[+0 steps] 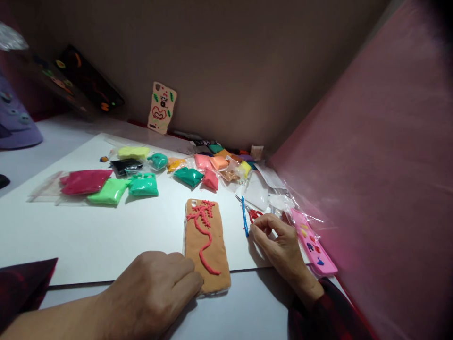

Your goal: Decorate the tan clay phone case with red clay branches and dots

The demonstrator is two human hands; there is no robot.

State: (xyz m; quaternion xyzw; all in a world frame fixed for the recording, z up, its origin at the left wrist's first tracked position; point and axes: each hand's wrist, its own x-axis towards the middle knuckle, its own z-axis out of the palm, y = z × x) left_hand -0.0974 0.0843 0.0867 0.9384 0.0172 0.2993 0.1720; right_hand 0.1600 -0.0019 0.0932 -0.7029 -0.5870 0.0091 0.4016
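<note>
A phone case point(215, 241) coated in tan clay lies near the front edge of the white board, decorated with a wavy red clay strand and a dotted red cluster at its top. My left hand point(159, 283) rests at the case's lower left edge, its fingers curled against it. To the right of the case, my right hand point(278, 241) is raised with thumb and index finger pinched together; whatever is between them is too small to make out. Just left of those fingertips are a blue tool point(244, 216) and red-handled scissors point(254, 215).
Bags of colored clay point(143, 185) spread across the back of the white board point(123, 236). A pink mold tray point(314, 245) lies right of my right hand. Behind, a decorated case point(162, 107) leans on the wall. A purple object point(16, 118) stands at far left.
</note>
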